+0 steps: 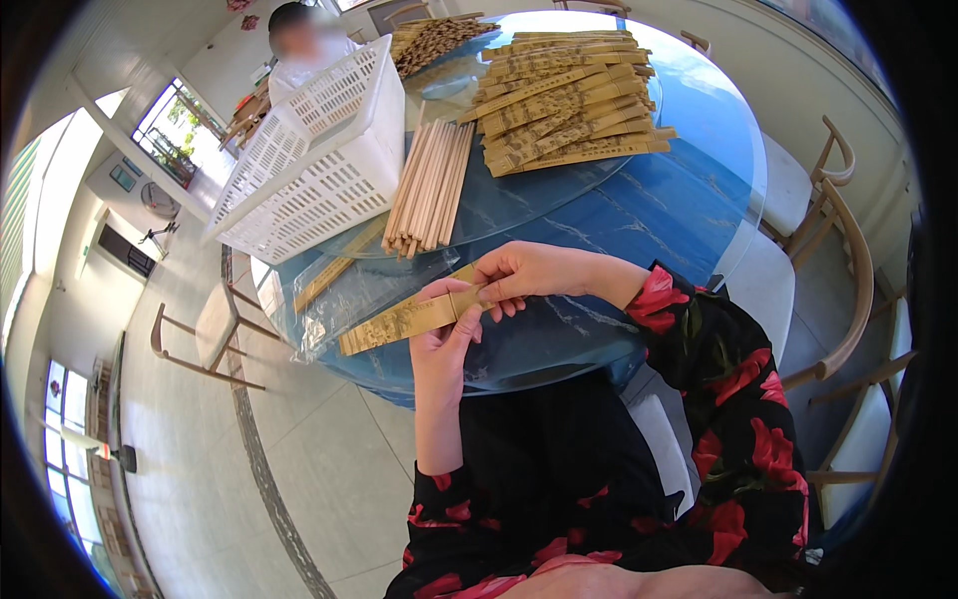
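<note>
My left hand (439,339) and my right hand (519,275) both grip one tan paper chopstick sleeve (394,324) just above the near edge of the round blue table (659,215). The sleeve points left, its free end over a clear plastic bag (344,299). Beyond it lies a bundle of bare wooden chopsticks (431,185). A pile of filled tan sleeves (564,100) lies farther back on the glass turntable (559,195).
A white slotted plastic basket (319,150) stands tilted at the table's left. More chopsticks (434,40) lie at the far edge, where another person (299,45) sits. Wooden chairs (838,250) stand on the right, another chair (205,334) on the left over a tiled floor.
</note>
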`<state>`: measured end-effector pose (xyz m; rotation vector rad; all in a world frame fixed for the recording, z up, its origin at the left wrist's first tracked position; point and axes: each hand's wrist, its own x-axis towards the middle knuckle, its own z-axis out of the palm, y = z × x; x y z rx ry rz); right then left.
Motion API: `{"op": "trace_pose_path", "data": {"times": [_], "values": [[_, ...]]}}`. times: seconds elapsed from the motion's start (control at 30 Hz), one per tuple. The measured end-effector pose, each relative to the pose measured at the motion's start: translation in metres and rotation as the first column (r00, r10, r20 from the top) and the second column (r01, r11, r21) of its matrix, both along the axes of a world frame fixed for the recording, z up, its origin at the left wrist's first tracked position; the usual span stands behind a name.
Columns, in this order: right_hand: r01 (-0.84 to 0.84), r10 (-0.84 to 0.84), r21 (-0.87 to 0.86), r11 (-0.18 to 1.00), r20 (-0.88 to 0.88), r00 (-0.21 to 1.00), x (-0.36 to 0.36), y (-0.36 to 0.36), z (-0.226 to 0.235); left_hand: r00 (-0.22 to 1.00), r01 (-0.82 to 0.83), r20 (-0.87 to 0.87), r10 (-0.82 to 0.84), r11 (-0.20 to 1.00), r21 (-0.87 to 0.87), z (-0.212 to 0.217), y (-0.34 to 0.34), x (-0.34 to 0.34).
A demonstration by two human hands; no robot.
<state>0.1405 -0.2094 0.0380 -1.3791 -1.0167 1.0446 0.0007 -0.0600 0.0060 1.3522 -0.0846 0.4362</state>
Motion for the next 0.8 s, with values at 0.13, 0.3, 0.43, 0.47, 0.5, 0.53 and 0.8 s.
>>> {"op": "trace_pose_path", "data": {"times": [0.13, 0.3, 0.43, 0.47, 0.5, 0.53, 0.8], "values": [[0.007, -0.007, -0.016, 1.0, 0.001, 1.0, 0.001, -0.001, -0.001, 0.999, -0.04, -0.016, 0.041, 0.998, 0.053, 0.001, -0.003, 0.0], [-0.006, 0.007, -0.042, 0.999, 0.03, 1.0, 0.003, -0.003, 0.0, 0.998, -0.043, -0.036, 0.045, 0.998, 0.046, 0.001, -0.005, 0.001], [-0.012, 0.015, -0.054, 0.998, 0.057, 0.998, 0.002, -0.001, 0.004, 0.996, -0.02, -0.086, 0.03, 0.993, 0.116, 0.003, 0.008, 0.0], [-0.008, 0.011, -0.053, 0.999, 0.055, 0.998, 0.003, -0.001, 0.002, 0.995, -0.015, -0.092, 0.028, 0.99, 0.138, 0.003, 0.009, 0.001], [-0.005, 0.008, -0.051, 0.999, 0.054, 0.999, 0.003, -0.001, 0.002, 0.995, -0.01, -0.098, 0.026, 0.987, 0.159, 0.003, 0.01, 0.001], [-0.006, 0.009, -0.053, 0.999, 0.056, 0.998, 0.002, -0.002, 0.001, 0.996, -0.018, -0.088, 0.031, 0.989, 0.144, 0.003, 0.009, 0.0], [0.006, -0.003, -0.061, 0.998, 0.06, 0.998, 0.0, -0.001, 0.004, 0.999, 0.007, -0.032, -0.006, 1.0, 0.012, 0.004, 0.01, -0.003]]}}
